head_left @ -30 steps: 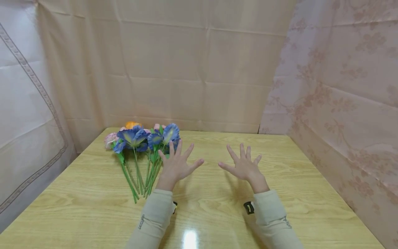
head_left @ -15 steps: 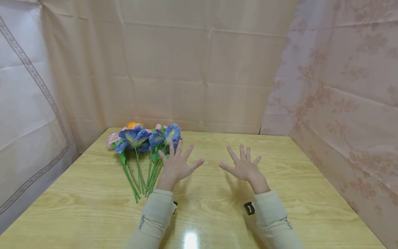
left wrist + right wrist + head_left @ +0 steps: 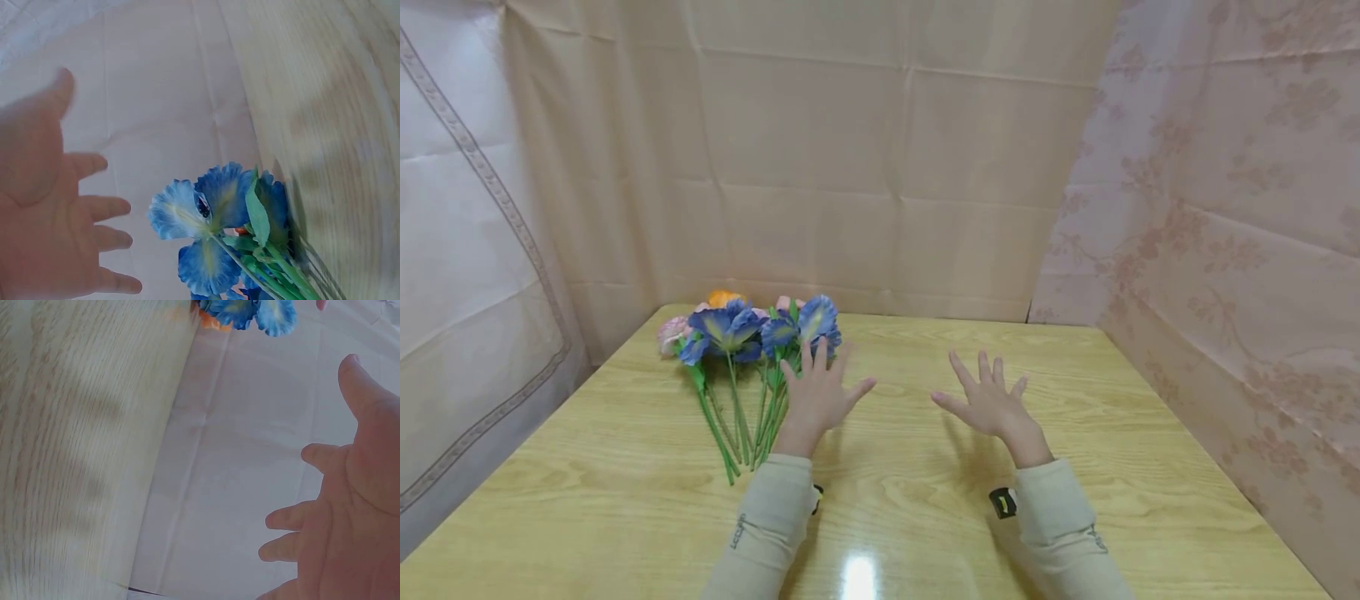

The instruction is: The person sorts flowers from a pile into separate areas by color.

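Both hands hover above a wooden table (image 3: 910, 533) with fingers spread and nothing in them. My left hand (image 3: 816, 400) is nearest the flowers and partly covers some stems in the head view. In the left wrist view a blue iris (image 3: 209, 212) with green leaves (image 3: 257, 212) stands out beyond the fingertips, apart from the hand. Over the table's right half is my right hand (image 3: 996, 407), palm down. The flowers lie bunched at the back left: blue irises (image 3: 726, 329), a pink bloom (image 3: 673, 335) and an orange bloom (image 3: 726, 297), their green stems (image 3: 718, 437) pointing toward me.
A beige cloth (image 3: 865, 167) hangs behind the table's far edge. On the right is a floral-patterned cloth (image 3: 1247, 250), and on the left a white cloth (image 3: 460, 242) with a braided band. Each wrist carries a small dark device (image 3: 1002, 502).
My left hand has shifted slightly left, toward the flowers, with its fingers a little closer together. The right hand has hardly moved, and the flowers lie as before.
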The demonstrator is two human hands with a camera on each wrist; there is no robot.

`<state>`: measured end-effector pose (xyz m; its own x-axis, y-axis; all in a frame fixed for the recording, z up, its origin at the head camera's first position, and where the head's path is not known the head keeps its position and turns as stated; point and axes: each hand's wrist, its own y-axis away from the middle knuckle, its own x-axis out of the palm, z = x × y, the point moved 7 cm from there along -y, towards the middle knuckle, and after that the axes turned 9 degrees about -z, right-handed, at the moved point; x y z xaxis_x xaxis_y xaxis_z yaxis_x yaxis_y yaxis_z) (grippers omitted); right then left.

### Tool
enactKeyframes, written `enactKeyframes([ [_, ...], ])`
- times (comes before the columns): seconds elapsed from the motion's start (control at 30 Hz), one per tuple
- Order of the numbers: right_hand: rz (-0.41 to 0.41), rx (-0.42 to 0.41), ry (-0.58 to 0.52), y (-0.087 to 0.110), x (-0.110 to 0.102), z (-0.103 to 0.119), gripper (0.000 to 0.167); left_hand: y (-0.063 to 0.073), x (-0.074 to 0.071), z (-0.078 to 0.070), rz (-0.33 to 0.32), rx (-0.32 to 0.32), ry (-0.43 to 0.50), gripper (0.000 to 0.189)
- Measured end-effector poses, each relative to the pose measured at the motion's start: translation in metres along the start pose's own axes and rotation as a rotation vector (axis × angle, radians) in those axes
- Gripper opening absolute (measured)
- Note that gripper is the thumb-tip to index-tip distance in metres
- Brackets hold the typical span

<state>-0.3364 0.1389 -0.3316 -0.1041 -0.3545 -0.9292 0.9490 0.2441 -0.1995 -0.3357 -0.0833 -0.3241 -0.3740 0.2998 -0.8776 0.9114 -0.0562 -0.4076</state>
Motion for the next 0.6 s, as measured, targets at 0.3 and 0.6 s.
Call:
enactKeyframes([
  [0.3,0.018,-0.001,-0.018,0.0,0.0,0.0,0.077,-0.006,-0.011,0.027,-0.117,-0.129,0.02,0.051],
  [0.6,0.036,-0.01,-0.07,0.002,0.003,0.001,0.074,-0.007,-0.001,0.07,-0.11,-0.303,0.088,0.011],
])
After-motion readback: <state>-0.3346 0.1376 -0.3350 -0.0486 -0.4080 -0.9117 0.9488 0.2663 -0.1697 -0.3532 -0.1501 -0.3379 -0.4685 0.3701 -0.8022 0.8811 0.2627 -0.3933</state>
